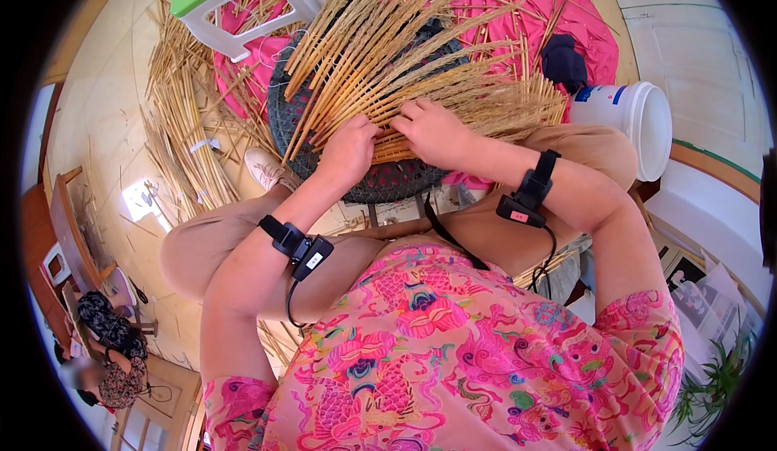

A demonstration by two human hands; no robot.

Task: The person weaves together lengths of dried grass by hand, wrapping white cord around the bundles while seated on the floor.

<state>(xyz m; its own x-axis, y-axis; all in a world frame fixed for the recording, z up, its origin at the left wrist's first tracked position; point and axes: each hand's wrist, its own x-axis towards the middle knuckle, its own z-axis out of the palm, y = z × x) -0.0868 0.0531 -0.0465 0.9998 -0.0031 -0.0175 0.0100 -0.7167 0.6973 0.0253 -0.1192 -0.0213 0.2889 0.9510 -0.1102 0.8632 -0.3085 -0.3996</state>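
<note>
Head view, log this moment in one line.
left hand: touching stalks; right hand: touching stalks; stalks: fanned across dark stand; bucket: right of stalks

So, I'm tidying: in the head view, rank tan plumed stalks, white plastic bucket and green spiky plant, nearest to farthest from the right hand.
1. Tan plumed stalks, touching the right hand.
2. White plastic bucket, to the hand's right.
3. Green spiky plant, lower right.

Pink patterned shirt [453, 346], tan trousers [214, 245], black cabled wristbands [309, 258]
</note>
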